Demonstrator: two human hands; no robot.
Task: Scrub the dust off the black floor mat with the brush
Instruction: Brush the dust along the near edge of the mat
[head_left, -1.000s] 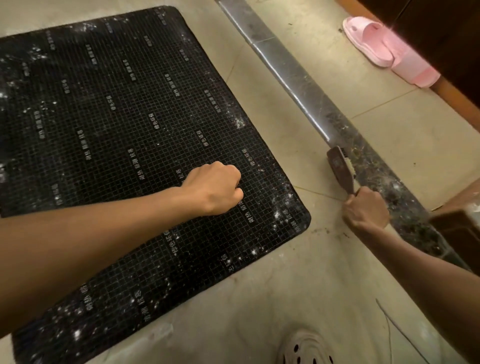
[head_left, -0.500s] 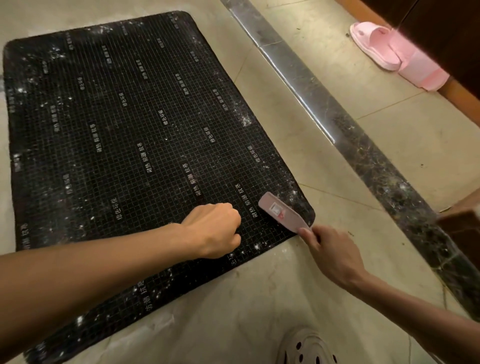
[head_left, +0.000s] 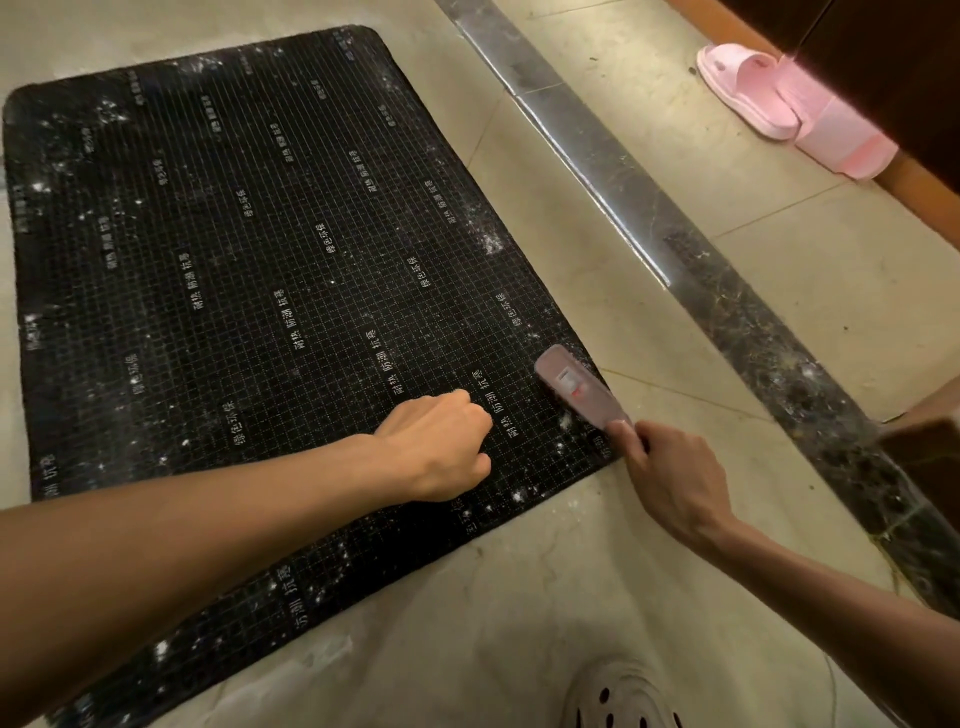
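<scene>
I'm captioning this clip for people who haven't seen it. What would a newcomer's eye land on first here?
First, the big black floor mat with its white grid and pale dust specks, filling the left of the floor. Next, the two hands at its near right corner: the left hand rests fisted on the mat while the right hand holds a pink brush against it. Then the pink slippers at upper right.

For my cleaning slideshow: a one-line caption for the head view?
Right hand holds the brush on the dusty black floor mat's corner; left hand fisted on it.
</scene>
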